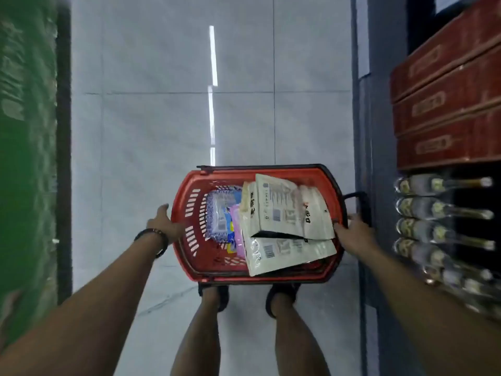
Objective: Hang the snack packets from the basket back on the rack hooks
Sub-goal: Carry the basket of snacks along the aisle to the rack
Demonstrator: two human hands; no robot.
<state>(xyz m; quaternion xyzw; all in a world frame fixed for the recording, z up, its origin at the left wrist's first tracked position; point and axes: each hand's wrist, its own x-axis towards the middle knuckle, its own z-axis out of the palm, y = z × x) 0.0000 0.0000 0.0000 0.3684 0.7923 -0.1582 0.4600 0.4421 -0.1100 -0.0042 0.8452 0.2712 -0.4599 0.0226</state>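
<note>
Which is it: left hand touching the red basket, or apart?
Touching: in the head view the left hand holds the red basket by its left rim.

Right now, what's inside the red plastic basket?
In the red plastic basket: cream snack packets stacked on top, a blue patterned packet and a pink packet partly under them. Anything beneath the stack is covered.

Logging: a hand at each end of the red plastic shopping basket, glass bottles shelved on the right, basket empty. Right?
Not empty. In the head view the red plastic shopping basket holds several snack packets: large cream printed pouches on top, a blue-and-white packet beneath. The left hand and right hand at its ends and the glass bottles on the right are as stated.
</note>
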